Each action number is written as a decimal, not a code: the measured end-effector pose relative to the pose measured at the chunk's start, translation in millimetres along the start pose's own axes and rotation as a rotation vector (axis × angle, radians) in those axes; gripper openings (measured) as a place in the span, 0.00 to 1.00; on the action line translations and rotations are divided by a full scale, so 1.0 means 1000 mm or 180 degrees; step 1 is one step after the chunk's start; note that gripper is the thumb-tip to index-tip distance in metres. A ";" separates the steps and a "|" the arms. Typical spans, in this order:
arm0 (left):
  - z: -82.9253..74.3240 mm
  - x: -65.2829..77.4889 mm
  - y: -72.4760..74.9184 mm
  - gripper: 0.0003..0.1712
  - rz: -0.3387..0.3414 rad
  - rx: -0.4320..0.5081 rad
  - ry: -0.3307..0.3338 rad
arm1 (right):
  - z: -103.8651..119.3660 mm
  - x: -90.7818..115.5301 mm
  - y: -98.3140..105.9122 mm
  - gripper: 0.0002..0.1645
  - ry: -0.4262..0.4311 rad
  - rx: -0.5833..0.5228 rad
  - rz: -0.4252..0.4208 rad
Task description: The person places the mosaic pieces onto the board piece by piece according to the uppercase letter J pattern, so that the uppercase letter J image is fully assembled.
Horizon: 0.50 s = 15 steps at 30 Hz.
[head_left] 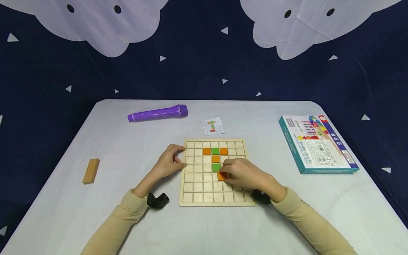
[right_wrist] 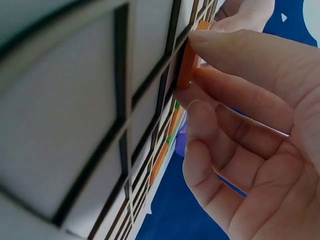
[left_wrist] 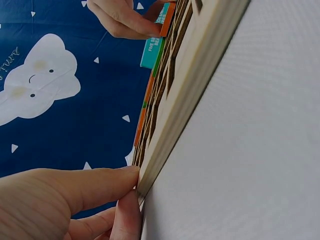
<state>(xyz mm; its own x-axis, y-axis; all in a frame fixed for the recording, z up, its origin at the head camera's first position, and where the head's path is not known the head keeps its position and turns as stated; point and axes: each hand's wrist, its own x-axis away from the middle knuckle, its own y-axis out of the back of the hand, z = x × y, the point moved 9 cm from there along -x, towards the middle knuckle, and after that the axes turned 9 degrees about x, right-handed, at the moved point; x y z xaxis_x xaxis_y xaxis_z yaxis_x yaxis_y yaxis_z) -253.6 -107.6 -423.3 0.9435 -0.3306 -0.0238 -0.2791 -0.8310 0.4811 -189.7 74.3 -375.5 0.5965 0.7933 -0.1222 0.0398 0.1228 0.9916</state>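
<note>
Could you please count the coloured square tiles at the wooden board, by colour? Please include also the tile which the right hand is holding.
Orange tiles: 4 (one is held in the right hand)
Green tiles: 2
Total: 6

From where I stand I can see four orange tiles (head_left: 207,151) and two green tiles (head_left: 215,151), one gridded board (head_left: 194,199), one left hand (head_left: 167,162) and one right hand (head_left: 242,173). Besides those I count one small printed card (head_left: 208,129), one purple microphone (head_left: 157,114), one wooden block (head_left: 91,171) and one box (head_left: 325,150). There are two tan sleeves (head_left: 116,225), two black wrist pieces (head_left: 158,200) and one white table (head_left: 153,233).
</note>
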 end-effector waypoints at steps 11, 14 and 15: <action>-0.001 0.000 0.000 0.33 0.0001 0.0023 0.0007 | 0.006 -0.006 -0.002 0.09 0.0075 0.0050 -0.0098; -0.001 0.000 0.001 0.33 -0.0013 0.0031 0.0013 | 0.007 -0.007 -0.001 0.10 0.0084 0.0072 -0.0121; 0.000 0.000 0.001 0.33 -0.0017 0.0030 0.0014 | 0.008 -0.008 -0.001 0.10 0.0080 0.0079 -0.0122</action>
<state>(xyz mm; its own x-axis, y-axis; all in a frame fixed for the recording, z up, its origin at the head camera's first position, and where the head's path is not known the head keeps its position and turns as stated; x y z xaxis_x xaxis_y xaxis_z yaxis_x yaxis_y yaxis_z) -253.5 -108.0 -422.6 0.9457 -0.3243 -0.0225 -0.2758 -0.8369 0.4728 -188.4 63.5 -375.7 0.5738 0.8030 -0.1609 0.0823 0.1390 0.9869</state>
